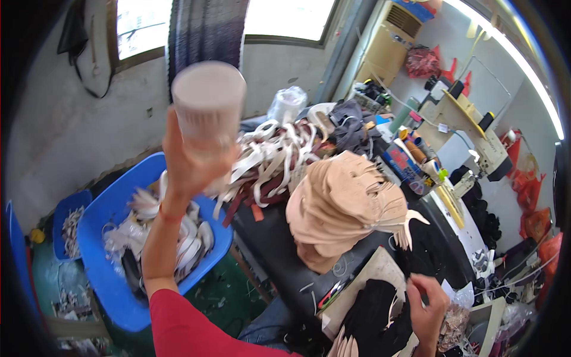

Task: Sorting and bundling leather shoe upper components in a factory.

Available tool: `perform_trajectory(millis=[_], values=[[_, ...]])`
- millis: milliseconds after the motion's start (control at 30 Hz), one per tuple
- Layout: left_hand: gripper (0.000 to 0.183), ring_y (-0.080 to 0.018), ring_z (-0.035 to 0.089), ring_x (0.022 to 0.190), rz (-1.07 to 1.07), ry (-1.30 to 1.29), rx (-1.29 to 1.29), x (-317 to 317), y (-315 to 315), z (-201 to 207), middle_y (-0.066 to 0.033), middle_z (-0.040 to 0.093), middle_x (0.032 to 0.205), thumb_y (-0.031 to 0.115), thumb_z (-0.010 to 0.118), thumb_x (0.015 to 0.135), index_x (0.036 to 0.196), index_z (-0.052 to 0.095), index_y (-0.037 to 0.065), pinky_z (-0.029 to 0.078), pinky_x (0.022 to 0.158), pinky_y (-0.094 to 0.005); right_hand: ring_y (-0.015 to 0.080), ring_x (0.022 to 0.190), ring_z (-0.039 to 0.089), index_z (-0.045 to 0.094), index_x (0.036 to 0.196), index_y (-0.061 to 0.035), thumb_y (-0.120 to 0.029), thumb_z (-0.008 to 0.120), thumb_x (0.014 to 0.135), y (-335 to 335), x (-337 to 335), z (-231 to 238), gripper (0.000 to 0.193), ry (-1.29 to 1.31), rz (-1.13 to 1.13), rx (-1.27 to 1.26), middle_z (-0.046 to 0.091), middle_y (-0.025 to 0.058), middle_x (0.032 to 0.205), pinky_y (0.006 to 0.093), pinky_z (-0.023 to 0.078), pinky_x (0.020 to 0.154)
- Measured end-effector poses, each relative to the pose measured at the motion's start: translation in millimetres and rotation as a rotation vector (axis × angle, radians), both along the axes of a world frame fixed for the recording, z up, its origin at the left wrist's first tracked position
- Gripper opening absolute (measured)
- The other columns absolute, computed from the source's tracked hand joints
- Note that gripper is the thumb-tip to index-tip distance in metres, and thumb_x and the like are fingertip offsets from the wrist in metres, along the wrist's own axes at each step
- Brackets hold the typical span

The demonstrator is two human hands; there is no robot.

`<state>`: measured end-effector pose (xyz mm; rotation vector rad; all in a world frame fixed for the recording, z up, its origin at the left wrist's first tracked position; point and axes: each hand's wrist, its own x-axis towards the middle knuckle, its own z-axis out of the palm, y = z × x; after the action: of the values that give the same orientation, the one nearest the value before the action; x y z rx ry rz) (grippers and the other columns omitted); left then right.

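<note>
Raised at the upper left, my left hand (199, 169) is wrapped round the lower part of a pale, see-through plastic cup (209, 110). The cup is upright, and motion blurs it and the hand. At the lower right, my right hand (429, 309) has its fingers curled in beside a pile of black cut pieces (375, 312); anything between the fingertips is hidden. Beyond that pile rises a tall stack of beige, shaped cut pieces (339, 202) on the black tabletop (267, 250).
White and maroon strips (276, 149) lie heaped behind the stack. A blue tub (98, 262) of scraps stands on the floor at the left. Scissors with red and green handles (330, 296) lie near the front. A sewing machine (476, 140) and thread spools (413, 149) are at the right.
</note>
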<state>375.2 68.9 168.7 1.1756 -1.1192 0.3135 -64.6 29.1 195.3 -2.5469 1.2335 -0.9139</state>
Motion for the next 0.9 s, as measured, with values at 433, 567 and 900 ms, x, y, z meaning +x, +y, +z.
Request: perform_trajectory(millis=[433, 567, 900], values=[[0.078, -0.0276, 0.063, 0.09, -0.761, 0.254, 0.404, -183, 174, -112, -0.016, 0.06, 0.104, 0.021, 0.079, 0.058, 0.123, 0.041, 0.0, 0.05, 0.079, -0.0347, 0.0317, 0.092, 0.057, 0.06, 0.101, -0.0006, -0.042, 0.075, 0.069, 106, 133, -46, 0.055, 0.003, 0.991, 0.001, 0.058, 0.0159, 0.101, 0.0406, 0.045, 0.081], [0.083, -0.0226, 0.065, 0.094, -1.04, 0.285, 0.498, -174, 192, -101, -0.013, 0.062, 0.108, 0.027, 0.083, 0.056, 0.124, 0.043, 0.001, 0.051, 0.08, -0.0328, 0.0373, 0.093, 0.057, 0.058, 0.104, 0.004, -0.061, 0.068, 0.07, 111, 119, -22, 0.074, 0.074, 1.127, -0.309, 0.057, 0.0229, 0.106, 0.0472, 0.048, 0.079], [0.084, -0.029, 0.061, 0.093, -0.833, 0.125, 0.531, -176, 201, -110, -0.0146, 0.06, 0.107, 0.027, 0.079, 0.057, 0.126, 0.04, 0.001, 0.049, 0.08, -0.0376, 0.0306, 0.081, 0.062, 0.055, 0.12, -0.0006, -0.025, 0.083, 0.055, 137, 114, 13, 0.074, 0.369, 0.724, 0.249, 0.059, 0.0185, 0.103, 0.0365, 0.052, 0.064]])
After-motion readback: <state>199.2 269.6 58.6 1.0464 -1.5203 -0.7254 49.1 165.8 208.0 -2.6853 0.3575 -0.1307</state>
